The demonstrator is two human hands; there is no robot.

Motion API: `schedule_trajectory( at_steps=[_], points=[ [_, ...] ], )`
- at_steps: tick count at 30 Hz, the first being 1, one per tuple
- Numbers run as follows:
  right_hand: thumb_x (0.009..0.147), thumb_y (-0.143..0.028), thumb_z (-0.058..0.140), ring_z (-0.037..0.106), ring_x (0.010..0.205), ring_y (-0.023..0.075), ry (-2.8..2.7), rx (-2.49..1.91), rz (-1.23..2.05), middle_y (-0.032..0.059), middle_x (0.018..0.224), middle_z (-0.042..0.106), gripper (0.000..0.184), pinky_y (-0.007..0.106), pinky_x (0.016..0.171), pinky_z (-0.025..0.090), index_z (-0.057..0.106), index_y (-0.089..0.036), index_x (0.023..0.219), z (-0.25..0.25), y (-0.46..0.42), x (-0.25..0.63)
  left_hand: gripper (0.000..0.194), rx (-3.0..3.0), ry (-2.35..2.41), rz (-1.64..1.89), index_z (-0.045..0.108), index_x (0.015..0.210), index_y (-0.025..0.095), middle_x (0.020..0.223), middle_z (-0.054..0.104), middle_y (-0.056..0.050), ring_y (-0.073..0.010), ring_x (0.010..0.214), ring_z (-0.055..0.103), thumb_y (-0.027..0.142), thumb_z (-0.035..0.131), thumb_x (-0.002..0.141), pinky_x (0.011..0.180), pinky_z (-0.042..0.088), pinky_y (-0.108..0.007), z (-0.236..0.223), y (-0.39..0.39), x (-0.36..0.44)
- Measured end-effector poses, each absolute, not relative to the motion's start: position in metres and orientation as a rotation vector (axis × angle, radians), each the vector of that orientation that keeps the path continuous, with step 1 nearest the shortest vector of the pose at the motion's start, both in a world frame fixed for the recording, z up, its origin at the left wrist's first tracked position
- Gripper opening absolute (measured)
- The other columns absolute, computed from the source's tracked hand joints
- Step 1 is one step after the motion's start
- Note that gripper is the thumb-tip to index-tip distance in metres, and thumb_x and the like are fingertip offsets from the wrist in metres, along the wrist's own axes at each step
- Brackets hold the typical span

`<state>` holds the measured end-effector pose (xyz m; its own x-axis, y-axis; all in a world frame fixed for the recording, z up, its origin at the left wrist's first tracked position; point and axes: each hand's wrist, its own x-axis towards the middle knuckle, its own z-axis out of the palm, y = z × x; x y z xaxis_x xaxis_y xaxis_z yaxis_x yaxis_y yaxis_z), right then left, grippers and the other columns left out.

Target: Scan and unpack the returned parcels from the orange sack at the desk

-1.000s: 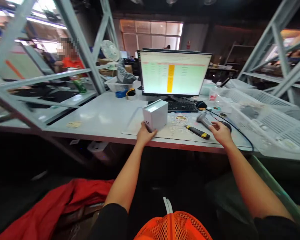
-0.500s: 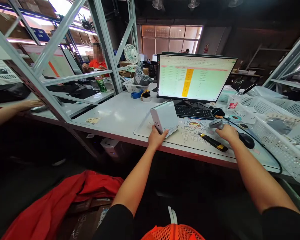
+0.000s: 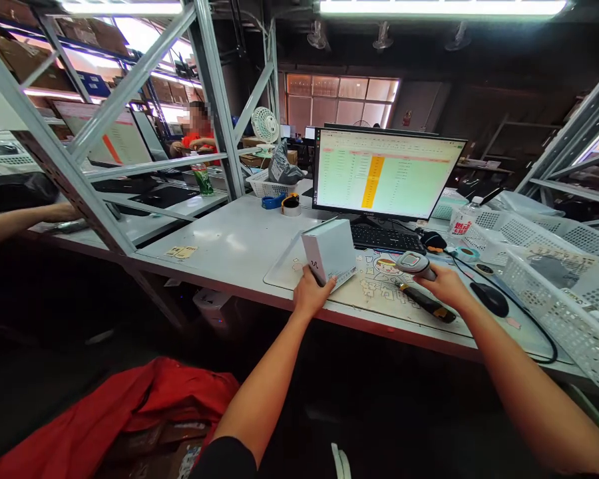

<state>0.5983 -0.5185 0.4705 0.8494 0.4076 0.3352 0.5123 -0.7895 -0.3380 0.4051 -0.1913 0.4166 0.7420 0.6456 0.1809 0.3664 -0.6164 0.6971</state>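
Observation:
My left hand (image 3: 310,293) grips the near lower corner of a white box (image 3: 329,251), which stands tilted on the desk mat (image 3: 289,263). My right hand (image 3: 442,285) is closed round the handle of a grey barcode scanner (image 3: 413,263), lifted off the mat with its head turned toward the box. A black and yellow utility knife (image 3: 428,303) lies on the mat just under that hand.
Behind the box stand a monitor (image 3: 384,173) and a keyboard (image 3: 387,238). A black mouse (image 3: 489,299) and its cable lie to the right, beside white mesh baskets (image 3: 554,279). Steel rack posts (image 3: 80,179) rise at left. Another person's arm (image 3: 24,219) rests on the left table.
My right hand has closed on the scanner and raised it from the mat toward the box. The left hand keeps its hold on the box. My head has tipped upward.

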Motion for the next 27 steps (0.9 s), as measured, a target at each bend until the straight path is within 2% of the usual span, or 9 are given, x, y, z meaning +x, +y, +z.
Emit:
schedule_trajectory(
  at_steps=[3,5,9,10,12,14,15,22,27],
  points=[
    [0.081,-0.046,0.071,0.074,0.088,0.0336,-0.511,-2.665,-0.395,0.0150,0.091,0.079,0.031,0.039,0.074,0.055,0.078,-0.018,0.091,0.462,-0.528,0.616,0.071,2.288,0.759,0.549,0.043,0.143,0.018,0.133,0.072,-0.021,-0.0420,0.122,0.071,0.066,0.064,0.095,0.096,0.055,-0.047,0.418,-0.192,0.405],
    [0.078,-0.050,0.075,0.074,0.081,0.0318,-0.552,-2.586,-0.347,0.0118,0.083,0.078,0.032,0.037,0.069,0.055,0.079,-0.019,0.087,0.462,-0.535,0.616,0.071,2.285,0.769,0.532,0.043,0.143,0.018,0.133,0.072,-0.020,-0.0418,0.124,0.071,0.066,0.064,0.095,0.097,0.055,-0.047,0.419,-0.192,0.404],
    [0.076,-0.062,0.079,0.069,0.061,0.0252,-0.725,-2.351,-0.042,0.0037,0.069,0.074,0.051,0.036,0.058,0.057,0.084,-0.021,0.106,0.474,-0.544,0.596,0.072,2.296,0.785,0.531,0.044,0.142,0.019,0.135,0.071,-0.020,-0.0408,0.125,0.070,0.067,0.066,0.093,0.097,0.054,-0.045,0.418,-0.193,0.405],
    [0.076,-0.062,0.080,0.072,0.066,0.0260,-0.769,-2.297,0.008,0.0048,0.075,0.077,0.054,0.037,0.063,0.060,0.084,-0.021,0.112,0.478,-0.545,0.591,0.072,2.303,0.793,0.533,0.044,0.142,0.019,0.135,0.071,-0.020,-0.0405,0.124,0.071,0.067,0.066,0.093,0.097,0.054,-0.045,0.418,-0.194,0.405],
    [0.074,-0.057,0.085,0.077,0.090,0.0305,-0.873,-2.215,0.066,0.0082,0.098,0.082,0.057,0.040,0.083,0.064,0.084,-0.021,0.117,0.485,-0.543,0.581,0.073,2.315,0.805,0.531,0.044,0.144,0.019,0.134,0.072,-0.021,-0.0403,0.123,0.071,0.065,0.067,0.093,0.097,0.054,-0.045,0.418,-0.195,0.406],
    [0.072,-0.055,0.087,0.076,0.108,0.0341,-0.936,-2.177,0.100,0.0093,0.114,0.081,0.056,0.042,0.098,0.062,0.085,-0.021,0.116,0.489,-0.540,0.577,0.074,2.320,0.809,0.529,0.043,0.145,0.018,0.135,0.071,-0.021,-0.0404,0.124,0.071,0.064,0.067,0.093,0.098,0.054,-0.046,0.418,-0.195,0.406],
    [0.072,-0.055,0.087,0.076,0.110,0.0345,-0.933,-2.175,0.099,0.0089,0.115,0.081,0.055,0.043,0.100,0.061,0.085,-0.021,0.115,0.490,-0.538,0.578,0.075,2.321,0.805,0.529,0.043,0.146,0.017,0.136,0.070,-0.021,-0.0406,0.124,0.071,0.065,0.066,0.093,0.098,0.054,-0.047,0.418,-0.195,0.406],
    [0.075,-0.055,0.079,0.076,0.090,0.0333,-0.606,-2.388,-0.145,0.0099,0.094,0.081,0.044,0.043,0.081,0.062,0.083,-0.020,0.102,0.469,-0.537,0.611,0.078,2.337,0.796,0.541,0.042,0.148,0.017,0.139,0.068,-0.022,-0.0405,0.123,0.070,0.068,0.063,0.094,0.097,0.055,-0.046,0.417,-0.195,0.405],
    [0.086,-0.051,0.072,0.074,0.104,0.0374,-0.541,-2.641,-0.356,0.0163,0.108,0.079,0.045,0.044,0.086,0.058,0.079,-0.018,0.115,0.454,-0.538,0.640,0.080,2.367,0.791,0.538,0.042,0.148,0.015,0.135,0.069,-0.023,-0.0419,0.123,0.070,0.069,0.063,0.093,0.098,0.055,-0.047,0.416,-0.196,0.407]
  ],
)
